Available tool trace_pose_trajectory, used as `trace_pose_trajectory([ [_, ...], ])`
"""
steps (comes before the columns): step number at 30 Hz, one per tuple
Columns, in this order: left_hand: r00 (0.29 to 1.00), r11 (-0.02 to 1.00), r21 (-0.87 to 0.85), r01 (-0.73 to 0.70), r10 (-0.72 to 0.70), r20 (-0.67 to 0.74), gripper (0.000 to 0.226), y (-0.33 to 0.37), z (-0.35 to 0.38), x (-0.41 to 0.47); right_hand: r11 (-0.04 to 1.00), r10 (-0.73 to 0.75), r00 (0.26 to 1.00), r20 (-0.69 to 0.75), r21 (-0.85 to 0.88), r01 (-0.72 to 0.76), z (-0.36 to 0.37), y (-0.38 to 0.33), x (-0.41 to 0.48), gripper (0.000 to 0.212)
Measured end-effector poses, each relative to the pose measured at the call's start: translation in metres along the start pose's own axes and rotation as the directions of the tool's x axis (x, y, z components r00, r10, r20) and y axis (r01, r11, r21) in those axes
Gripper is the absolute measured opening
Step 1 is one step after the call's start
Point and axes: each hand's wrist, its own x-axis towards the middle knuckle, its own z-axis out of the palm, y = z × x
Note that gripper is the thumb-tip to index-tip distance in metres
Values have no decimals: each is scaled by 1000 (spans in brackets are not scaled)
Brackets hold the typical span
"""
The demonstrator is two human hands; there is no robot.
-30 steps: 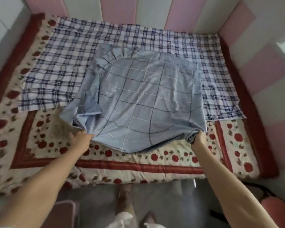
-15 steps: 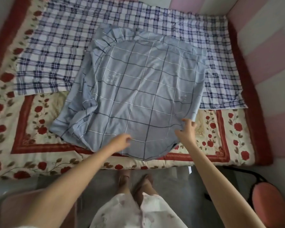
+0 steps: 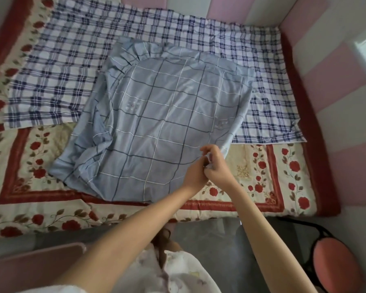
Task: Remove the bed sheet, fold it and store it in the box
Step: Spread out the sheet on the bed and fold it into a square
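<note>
Left hand: we see the left hand point(image 3: 195, 174) at the near right corner of the bed sheet point(image 3: 167, 127), fingers curled in on the fabric and pressed against the other hand.
Right hand: the right hand point(image 3: 215, 163) pinches that same corner, fingers bent round a small bunch of cloth raised just off the bed.
Bed sheet: a light blue sheet with a dark and white grid, folded to a rough square. We find it in the middle of the bed, its far edge ruffled and its left side creased and loose.
Container: at the lower left we see a pink flat-topped object point(image 3: 36, 265) on the floor. We cannot tell whether it is the box, and its inside is out of sight.
Under the sheet: a navy and white plaid cloth point(image 3: 51, 66) covers the far half of the bed, and the sheet's far part lies over it.
Bed surface: a cream quilt with red roses point(image 3: 262, 176) and a red border shows on the near half, and the sheet's near part rests on it.
Walls: pink and white padded panels point(image 3: 336, 70) close the bed in at the far end and on the right.
Floor: grey floor point(image 3: 209, 240) lies below the bed's edge. A round salmon stool point(image 3: 336, 265) with a black frame stands at the right.
Person: feet point(image 3: 163, 240) and a pale printed garment point(image 3: 177, 271) show between the forearms.
</note>
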Motion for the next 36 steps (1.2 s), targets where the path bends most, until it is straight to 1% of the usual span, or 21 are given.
trace_pose_trajectory([
  [1, 997, 998, 56, -34, 30, 69, 18, 6, 1, 1, 991, -34, 999, 6, -132, 34, -4, 5, 1, 55],
  [2, 986, 974, 165, -154, 161, -35, 15, 7, 0, 0, 963, -84, 996, -5, -258, 80, -7, 12, 2, 54],
  [3, 978, 976, 100, -191, 199, -70, 17, 5, 0, 0, 928, -133, 991, -16, -353, 119, -10, 19, 3, 54],
  [5, 989, 993, -19, -117, 114, -97, 23, -1, 0, -1, 881, -189, 982, 8, -441, 173, -11, 29, 7, 53],
  [7, 992, 990, -95, -100, 92, -83, 17, -6, -1, -3, 869, -175, 985, 16, -468, 162, -10, 37, 14, 42],
  [9, 994, 989, -120, -86, 77, -80, 19, -12, -8, -6, 868, -168, 986, -25, -478, 135, -5, 37, 25, 28],
  [11, 992, 982, -167, -85, 69, -104, 20, -14, -19, -10, 864, -183, 982, -46, -483, 138, 5, 33, 36, 22],
  [15, 985, 964, -266, -14, -33, -169, 21, -43, -63, -7, 846, -243, 968, 62, -475, 243, 56, 9, 80, 20],
  [18, 968, 950, -303, 75, -143, -208, 24, -101, -102, 1, 836, -264, 947, 183, -447, 319, 126, -10, 117, 22],
  [20, 962, 925, -357, 130, -205, -181, 25, -161, -127, 10, 814, -298, 921, 251, -437, 383, 182, -14, 140, 28],
  [22, 958, 897, -411, 163, -244, -153, 21, -237, -156, 29, 790, -308, 888, 341, -429, 439, 247, -8, 169, 31],
  [23, 947, 904, -390, 173, -262, -188, 18, -271, -171, 36, 777, -304, 873, 380, -432, 458, 272, 0, 180, 33],
  [24, 919, 917, -356, 177, -284, -273, 16, -309, -189, 46, 756, -289, 857, 428, -447, 478, 300, 9, 194, 36],
  [25, 872, 929, -322, 184, -305, -382, 16, -350, -205, 58, 749, -239, 841, 485, -459, 477, 329, 21, 207, 41],
  [27, 781, 951, -235, 199, -299, -548, 26, -416, -235, 85, 718, -133, 800, 585, -500, 485, 374, 39, 228, 43],
  [29, 763, 956, -187, 226, -293, -576, 37, -462, -260, 117, 724, -62, 807, 588, -530, 442, 404, 52, 243, 36],
  [31, 805, 959, -189, 212, -281, -523, 43, -482, -274, 147, 801, -99, 866, 489, -477, 361, 419, 54, 253, 53],
  [33, 865, 956, -219, 196, -273, -420, 44, -501, -281, 176, 824, -189, 906, 379, -441, 356, 444, 56, 274, 73],
  [34, 901, 964, -168, 205, -253, -352, 42, -499, -282, 182, 808, -199, 912, 360, -466, 361, 449, 52, 285, 80],
  [35, 932, 975, -62, 212, -221, -286, 36, -498, -280, 185, 775, -186, 911, 368, -515, 366, 456, 50, 296, 84],
  [36, 951, 981, 56, 184, -163, -263, 26, -498, -278, 184, 726, -159, 905, 395, -575, 378, 464, 51, 306, 85],
])
